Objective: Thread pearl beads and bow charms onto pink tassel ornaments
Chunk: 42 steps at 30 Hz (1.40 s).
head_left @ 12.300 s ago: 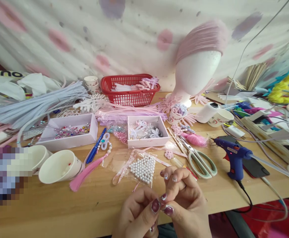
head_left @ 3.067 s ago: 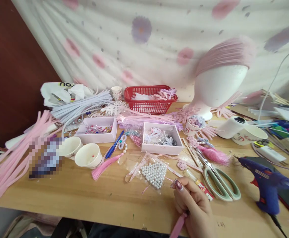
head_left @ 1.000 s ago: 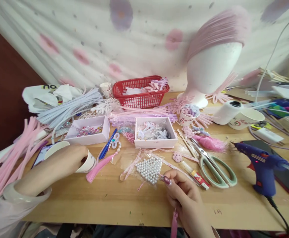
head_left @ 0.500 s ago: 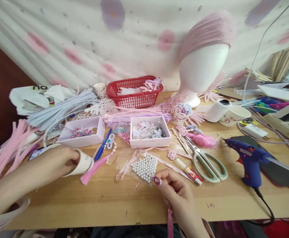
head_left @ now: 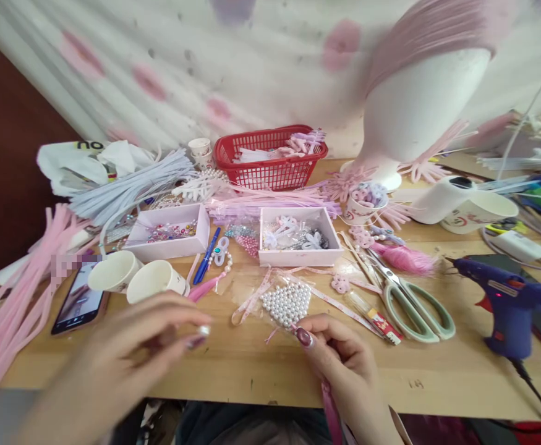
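My left hand (head_left: 131,352), blurred by motion, pinches a small white pearl bead (head_left: 203,330) between thumb and fingertips. It is in front of two white paper cups (head_left: 152,281), which lie tilted side by side. My right hand (head_left: 344,364) is closed on a pink ribbon (head_left: 329,405), whose length hangs below the palm. A bit of pink shows at the right fingertips, beside a clear bag of white pearls (head_left: 285,301). Left of the bag lies a pink tassel with pearls (head_left: 205,285).
Two white boxes of beads (head_left: 300,256) stand behind the hands, with a red basket (head_left: 270,176) farther back. Scissors (head_left: 418,309), a lighter (head_left: 386,329) and a blue glue gun (head_left: 506,296) lie to the right. A phone (head_left: 79,296) lies at left.
My left hand has come out of a paper cup and moved toward the right hand, now with a pearl bead in its fingers. The view has shifted; the right hand keeps its grip.
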Each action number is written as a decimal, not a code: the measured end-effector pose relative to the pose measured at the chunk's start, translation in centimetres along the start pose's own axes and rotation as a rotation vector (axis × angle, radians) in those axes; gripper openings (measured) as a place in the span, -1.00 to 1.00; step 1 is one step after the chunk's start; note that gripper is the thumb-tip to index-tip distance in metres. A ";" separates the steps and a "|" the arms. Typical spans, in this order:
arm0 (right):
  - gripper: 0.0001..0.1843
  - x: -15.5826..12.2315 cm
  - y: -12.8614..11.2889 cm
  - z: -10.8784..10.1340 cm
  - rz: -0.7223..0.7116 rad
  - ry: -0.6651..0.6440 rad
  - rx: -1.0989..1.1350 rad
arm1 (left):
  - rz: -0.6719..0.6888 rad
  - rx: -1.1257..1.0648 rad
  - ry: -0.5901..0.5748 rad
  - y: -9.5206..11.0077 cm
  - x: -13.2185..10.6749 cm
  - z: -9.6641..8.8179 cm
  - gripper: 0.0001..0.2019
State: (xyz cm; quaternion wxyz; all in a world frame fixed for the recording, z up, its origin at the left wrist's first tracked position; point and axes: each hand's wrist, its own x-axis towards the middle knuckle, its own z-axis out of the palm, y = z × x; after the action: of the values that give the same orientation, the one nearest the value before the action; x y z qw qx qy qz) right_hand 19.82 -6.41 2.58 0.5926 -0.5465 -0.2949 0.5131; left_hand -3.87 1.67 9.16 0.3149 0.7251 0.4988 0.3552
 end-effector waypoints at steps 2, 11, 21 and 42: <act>-0.59 -0.5 -0.7 0.7 -0.017 0.009 -0.045 | -0.128 -0.246 -0.124 0.2 -1.0 3.3 -0.88; -0.76 -1.4 -1.0 1.2 -0.085 -0.056 -0.212 | -0.471 -1.058 -0.121 -1.0 -1.6 11.2 -0.79; -0.75 -1.0 -0.8 1.6 -0.067 -0.048 -0.223 | -0.525 -1.217 -0.144 -0.9 -1.7 12.3 -0.80; -0.71 -1.1 -1.0 1.4 -0.031 -0.050 -0.258 | -0.508 -1.142 -0.131 -1.0 -2.2 12.5 -0.75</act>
State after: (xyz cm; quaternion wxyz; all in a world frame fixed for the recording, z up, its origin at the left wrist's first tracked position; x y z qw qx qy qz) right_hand 18.53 -6.85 4.06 0.5175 -0.6007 -0.3816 0.4752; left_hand 5.42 -1.42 1.02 0.7570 0.3216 0.3667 0.4348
